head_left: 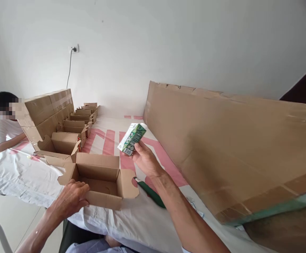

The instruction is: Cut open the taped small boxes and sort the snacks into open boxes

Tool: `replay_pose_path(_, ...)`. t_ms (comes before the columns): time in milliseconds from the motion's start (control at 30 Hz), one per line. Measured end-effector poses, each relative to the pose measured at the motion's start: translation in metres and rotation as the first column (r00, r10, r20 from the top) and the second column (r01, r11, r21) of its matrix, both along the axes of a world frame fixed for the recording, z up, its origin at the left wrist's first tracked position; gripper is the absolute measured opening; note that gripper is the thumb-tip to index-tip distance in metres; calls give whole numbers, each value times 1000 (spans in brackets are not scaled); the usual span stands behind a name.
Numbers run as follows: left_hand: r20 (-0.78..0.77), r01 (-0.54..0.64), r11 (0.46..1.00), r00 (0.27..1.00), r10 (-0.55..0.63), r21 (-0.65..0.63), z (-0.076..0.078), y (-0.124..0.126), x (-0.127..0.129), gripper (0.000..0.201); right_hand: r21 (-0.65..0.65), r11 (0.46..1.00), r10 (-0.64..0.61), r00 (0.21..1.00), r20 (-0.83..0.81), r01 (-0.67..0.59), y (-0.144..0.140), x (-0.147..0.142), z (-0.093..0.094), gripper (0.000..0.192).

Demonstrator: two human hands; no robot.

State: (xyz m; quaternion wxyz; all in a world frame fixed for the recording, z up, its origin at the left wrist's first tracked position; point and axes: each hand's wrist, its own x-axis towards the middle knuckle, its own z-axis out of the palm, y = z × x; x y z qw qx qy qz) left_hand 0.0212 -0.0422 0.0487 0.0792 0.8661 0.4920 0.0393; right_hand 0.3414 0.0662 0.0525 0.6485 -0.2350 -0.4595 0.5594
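green and white, a small carton (132, 138) is held up above the table (16, 175), pinched at its lower end in the grip of the right hand (145, 160). just below and to its left an open cardboard box (100, 179) is seen at the near edge of the table, its near wall touched by the left hand (71, 198), fingers curled loosely against it. further open boxes (76, 126) are lined up toward the far edge beside a stacked pile of closed boxes (44, 112). a large flat cardboard sheet (234, 140) is leaned along the right side. a person in white (2, 128) is seated at the far left corner.
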Motion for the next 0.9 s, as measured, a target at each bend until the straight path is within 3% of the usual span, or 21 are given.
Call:
replay_pose_path(133, -42, 80, 997, 996, -81, -18, 11, -21, -1, 19, -63, 997, -51, 999, 10, 52, 4, 11, -25, 45)
replay_pose_path(333, 104, 205, 979, 973, -206, 19, 2, -40, 3, 10, -193, 979, -56, 997, 54, 65, 10, -3, -68, 49)
replay_pose_path(500, 198, 230, 967, 948, -248, 110, 3, -46, 9, 51, -316, 949, 42, 994, 106, -6, 0, -15, -85, 49)
replay_pose_path(600, 273, 244, 958, 921, -277, 148, 11, -50, 4, 60, -355, 935, 73, 982, 172, -8, -2, -17, -90, 57)
replay_pose_path(667, 355, 152, 968, 909, -217, 202, 17, -49, -8, 60, -369, 929, 60, 981, 186, 13, -1, -18, -93, 63)
replay_pose_path(733, 490, -93, 958, 870, -54, 271, 20, -40, -27, 46, -377, 926, 49, 985, 167, 17, 2, -19, -95, 65)
replay_pose_path(800, 648, -394, 892, 743, 167, 222, 15, -20, -51, 31, -362, 932, 54, 988, 146, 2, 6, -21, -94, 62)
replay_pose_path(900, 721, -655, 752, 485, 495, -76, -14, 25, -83, 49, -307, 952, 79, 983, 167, -24, 18, -26, -89, 57)
